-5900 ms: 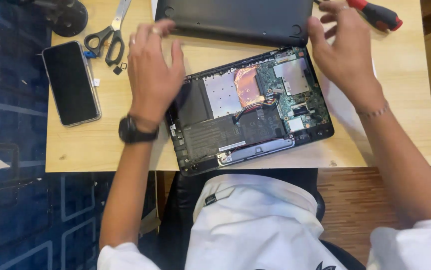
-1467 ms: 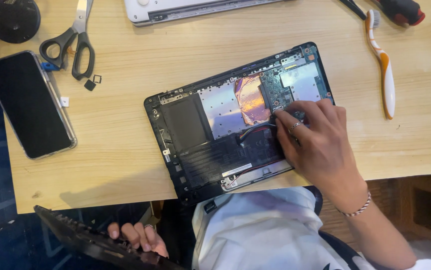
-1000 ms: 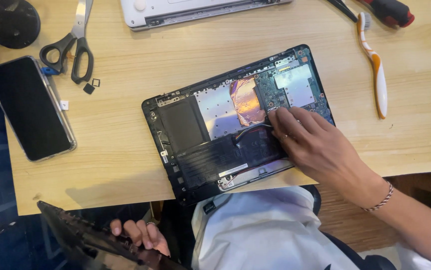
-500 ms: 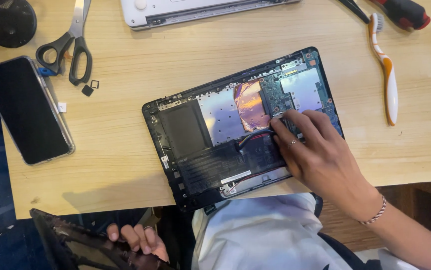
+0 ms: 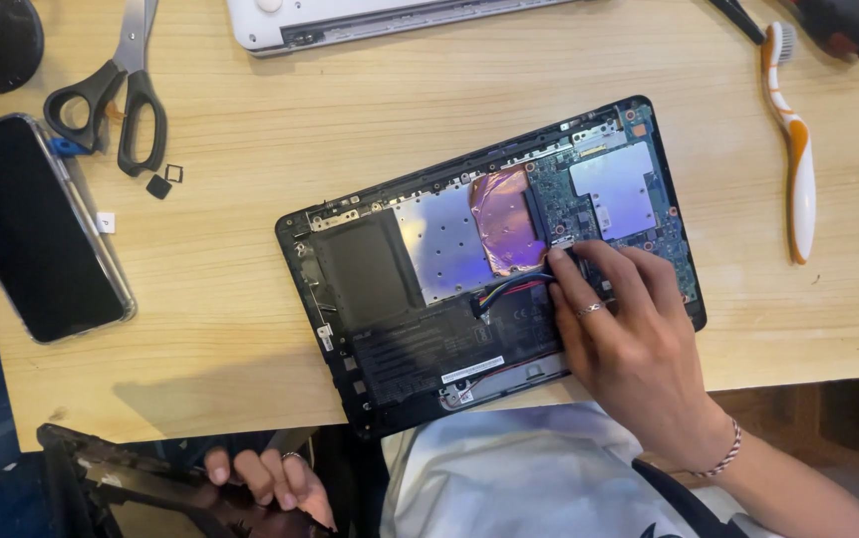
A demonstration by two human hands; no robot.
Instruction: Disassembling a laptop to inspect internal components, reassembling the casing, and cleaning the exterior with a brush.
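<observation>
A dark, blank rectangular phone screen (image 5: 31, 234) lay at the left on the wooden table. A narrow white rectangular label (image 5: 471, 370) sat on the black battery near the opened laptop's near edge.

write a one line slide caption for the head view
Right hand fingers the wires of an opened laptop; left hand holds a dark panel.

scissors (image 5: 111, 95), phone (image 5: 31, 234) and toothbrush (image 5: 796, 149) lie on the table (image 5: 230, 299).

The table (image 5: 250, 269) was pale matt wood with visible grain. The opened laptop (image 5: 380, 279) showed matt black plastic, dull silvery metal plates and a glossy copper-coloured foil patch (image 5: 504, 219). The phone (image 5: 26, 229) had glossy black glass. The scissors (image 5: 121, 85) had bright metal blades and black plastic handles.
</observation>
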